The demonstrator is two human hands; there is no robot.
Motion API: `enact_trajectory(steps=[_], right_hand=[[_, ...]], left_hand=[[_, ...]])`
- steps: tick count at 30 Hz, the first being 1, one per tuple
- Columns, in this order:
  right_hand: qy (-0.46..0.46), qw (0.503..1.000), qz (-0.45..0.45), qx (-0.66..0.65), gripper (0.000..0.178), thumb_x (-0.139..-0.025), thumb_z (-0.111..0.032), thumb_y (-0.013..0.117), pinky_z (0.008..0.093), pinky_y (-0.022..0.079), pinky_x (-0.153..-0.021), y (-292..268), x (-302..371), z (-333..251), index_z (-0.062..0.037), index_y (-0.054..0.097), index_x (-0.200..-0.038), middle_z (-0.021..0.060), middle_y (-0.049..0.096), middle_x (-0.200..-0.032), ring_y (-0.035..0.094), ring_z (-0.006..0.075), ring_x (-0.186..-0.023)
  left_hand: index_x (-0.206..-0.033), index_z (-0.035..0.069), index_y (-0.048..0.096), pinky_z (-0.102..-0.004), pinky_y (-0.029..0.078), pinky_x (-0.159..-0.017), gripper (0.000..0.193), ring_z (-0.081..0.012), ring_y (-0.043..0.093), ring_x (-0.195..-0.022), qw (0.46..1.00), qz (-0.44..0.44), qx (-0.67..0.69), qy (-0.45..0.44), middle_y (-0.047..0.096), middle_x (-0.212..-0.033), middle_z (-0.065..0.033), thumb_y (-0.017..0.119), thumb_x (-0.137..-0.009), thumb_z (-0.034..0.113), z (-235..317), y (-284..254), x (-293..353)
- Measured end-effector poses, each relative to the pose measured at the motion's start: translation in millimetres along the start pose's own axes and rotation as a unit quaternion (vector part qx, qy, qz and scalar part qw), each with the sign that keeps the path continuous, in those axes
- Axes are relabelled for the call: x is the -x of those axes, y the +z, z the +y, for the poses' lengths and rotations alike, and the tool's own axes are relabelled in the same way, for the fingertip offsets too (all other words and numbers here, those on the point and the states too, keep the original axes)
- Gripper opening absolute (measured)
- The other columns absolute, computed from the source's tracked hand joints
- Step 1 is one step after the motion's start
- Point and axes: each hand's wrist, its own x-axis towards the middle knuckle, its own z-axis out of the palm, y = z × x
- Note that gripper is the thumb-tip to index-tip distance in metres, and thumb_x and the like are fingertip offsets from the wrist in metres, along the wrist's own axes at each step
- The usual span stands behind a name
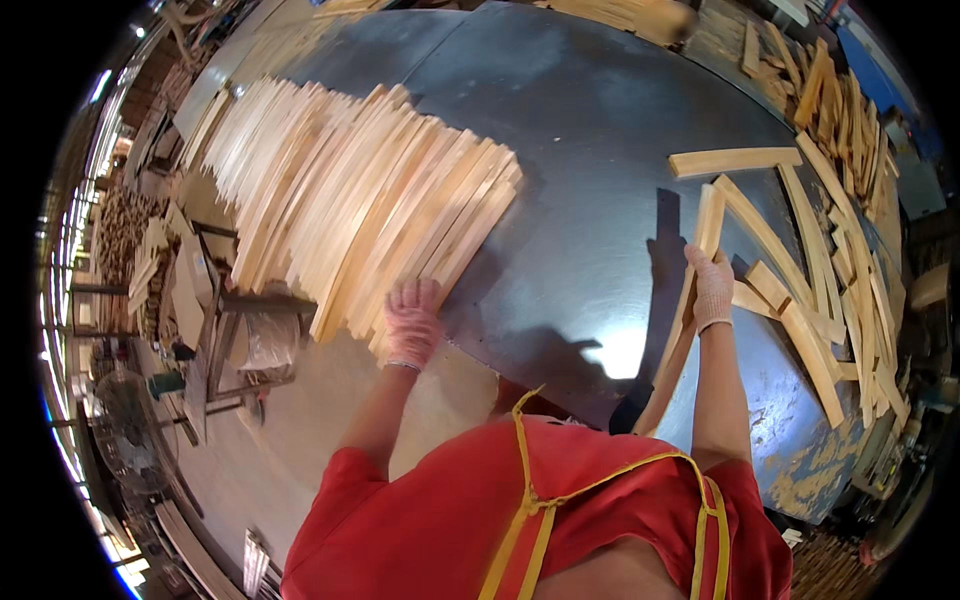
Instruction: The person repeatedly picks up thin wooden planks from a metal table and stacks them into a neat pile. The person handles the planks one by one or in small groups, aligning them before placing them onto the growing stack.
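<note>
My right hand [711, 288], in a pale knit glove, grips a long light wooden strip [708, 222] that is tilted, one end up and the other toward my body. On the left, my gloved left hand [413, 322] is curled over the near end of the outermost strips in a wide row of wooden strips [385, 200]. These lie side by side, their near ends jutting past the table edge. Its fingertips press on the wood, and their undersides are hidden.
Several loose wooden strips [765, 240] lie crossed on the right of the dark metal table [590, 120]. A heap of offcuts [830, 95] stands far right. To the left are a metal stand [225, 330], a plastic bag [272, 340] and a fan [127, 430].
</note>
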Motion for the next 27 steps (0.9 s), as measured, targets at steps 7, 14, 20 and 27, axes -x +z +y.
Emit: enact_trajectory(steps=[7,14,20,27], right_hand=[[0.013,0.930,-0.095,-0.354,0.018,-0.103,-0.029,0.074,0.0361,0.058,-0.073,71,51,-30,-0.0150,0.062,-0.102,0.0021,0.063,-0.086,0.065,0.0177,-0.079],[-0.083,0.996,-0.013,0.007,0.063,-0.098,-0.035,0.075,0.0398,0.051,-0.109,38,75,6,0.0035,0.057,-0.145,0.0194,0.068,-0.136,0.066,0.0320,-0.127],[-0.158,0.786,0.199,0.564,0.049,-0.091,-0.029,0.065,0.0474,0.045,-0.114,-221,38,19,-0.0059,0.068,-0.135,0.0156,0.065,-0.141,0.058,0.0376,-0.134],[-0.173,0.695,0.081,0.693,0.041,-0.088,-0.012,0.062,0.0484,0.049,-0.102,-295,7,43,-0.0046,0.060,-0.128,0.0184,0.068,-0.125,0.064,0.0377,-0.122]], left_hand=[[-0.159,0.004,0.047,-0.0486,0.043,-0.118,0.092,-0.0397,0.052,-0.145,0.910,-0.231,0.327,0.106,0.056,-0.158,-0.0177,0.079,-0.088,0.052,115,-85,-44],[-0.138,0.011,0.069,-0.0492,0.054,-0.102,0.052,-0.0413,0.067,-0.121,0.885,-0.296,0.358,0.013,0.069,-0.137,-0.0194,0.073,-0.089,0.029,149,-76,-69],[-0.154,0.009,0.053,-0.0531,0.039,-0.121,0.076,-0.0405,0.043,-0.151,0.997,-0.073,0.012,0.038,0.050,-0.161,-0.0178,0.074,-0.084,0.028,32,-13,-14],[-0.159,0.010,0.044,-0.0555,0.036,-0.122,0.088,-0.0408,0.041,-0.151,0.992,-0.093,-0.005,0.086,0.047,-0.160,-0.0160,0.078,-0.080,0.030,132,-38,-53]])
